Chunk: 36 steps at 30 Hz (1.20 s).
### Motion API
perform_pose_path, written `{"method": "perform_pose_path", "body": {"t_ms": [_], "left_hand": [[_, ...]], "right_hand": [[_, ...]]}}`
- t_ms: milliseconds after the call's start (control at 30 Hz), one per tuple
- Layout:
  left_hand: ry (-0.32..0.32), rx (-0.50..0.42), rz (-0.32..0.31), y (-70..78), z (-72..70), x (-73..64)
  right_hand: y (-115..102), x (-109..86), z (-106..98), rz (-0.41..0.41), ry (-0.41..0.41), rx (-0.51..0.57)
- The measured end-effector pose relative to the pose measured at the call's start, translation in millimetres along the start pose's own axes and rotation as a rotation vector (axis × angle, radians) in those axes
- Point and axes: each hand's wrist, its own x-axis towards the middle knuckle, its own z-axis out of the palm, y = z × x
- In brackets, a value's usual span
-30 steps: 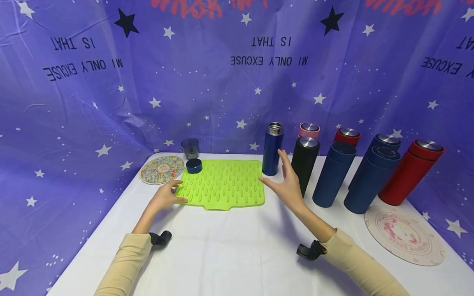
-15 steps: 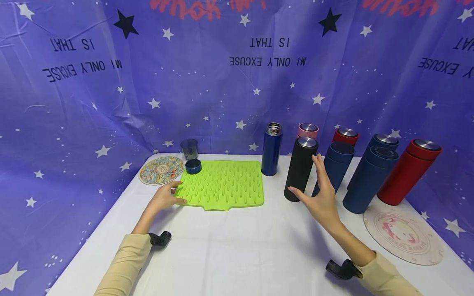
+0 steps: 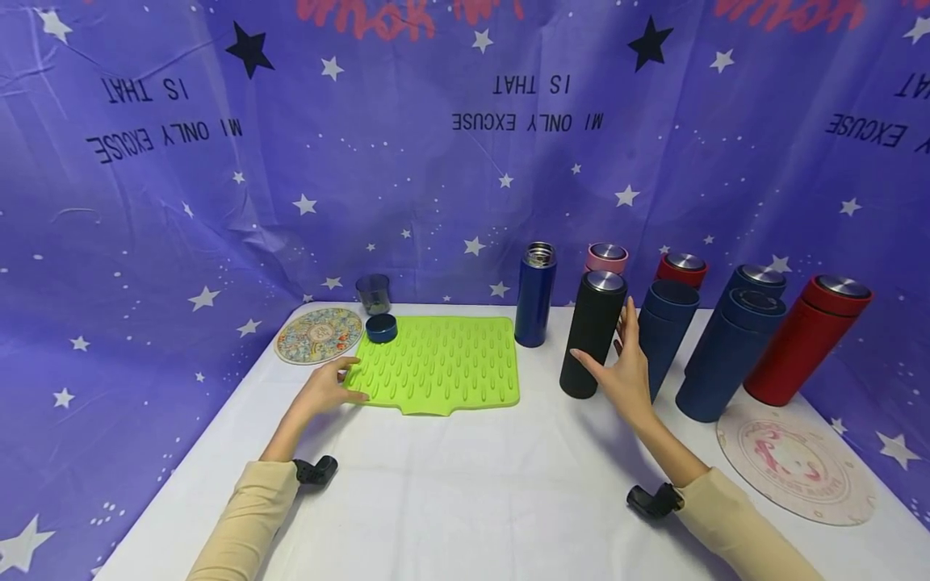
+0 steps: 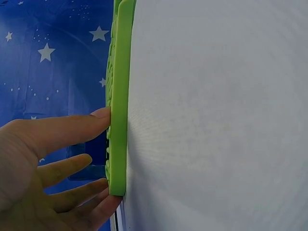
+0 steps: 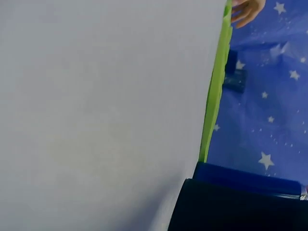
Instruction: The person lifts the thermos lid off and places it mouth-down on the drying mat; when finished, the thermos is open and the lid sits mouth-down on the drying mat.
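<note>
My left hand (image 3: 324,386) rests at the left edge of the bright green studded mat (image 3: 436,363), fingers loosely spread. In the left wrist view the thumb touches the mat's side and some fingertips lie at its corner. My right hand (image 3: 625,373) is at the tall black thermos bottle (image 3: 592,339), which stands upright. Its thumb overlaps the bottle's front and its fingers stretch along the right side, the index finger straight. The right wrist view hides this hand. A blue bottle cap (image 3: 381,328) sits on the mat's far left corner; a lidless blue thermos (image 3: 534,303) stands right of the mat.
Behind and right of the black bottle stand a pink thermos (image 3: 605,257), navy thermoses (image 3: 730,355), a small red one (image 3: 681,269) and a large red one (image 3: 802,347). A round pink mat (image 3: 795,468) lies front right, a patterned round mat (image 3: 320,335) and clear cup (image 3: 374,295) back left.
My right hand has moved right from the lidless blue thermos, past the black bottle, then back left to it. The left hand has stayed at the mat. The bottles have not moved.
</note>
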Motion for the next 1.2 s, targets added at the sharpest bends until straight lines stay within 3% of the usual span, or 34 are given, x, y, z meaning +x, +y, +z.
{"method": "perform_pose_path", "body": {"t_ms": [267, 567, 767, 1000, 1200], "left_hand": [[-0.007, 0.044, 0.042, 12.8, -9.4, -4.4], [0.041, 0.002, 0.213, 63.9, -19.1, -17.4], [0.012, -0.013, 0.293, 111.2, -22.3, -25.1], [0.085, -0.024, 0.412, 154.4, -26.0, -31.1], [0.135, -0.107, 0.560, 183.2, -24.9, -42.1]], "right_hand": [[14, 9.6, 11, -0.039, 0.068, -0.003], [12, 10.1, 11, -0.060, 0.094, 0.019], [-15, 9.1, 8, -0.065, 0.063, 0.027], [-52, 9.8, 3, -0.061, -0.019, 0.041], [-68, 9.5, -4, -0.207, -0.102, 0.002]]}}
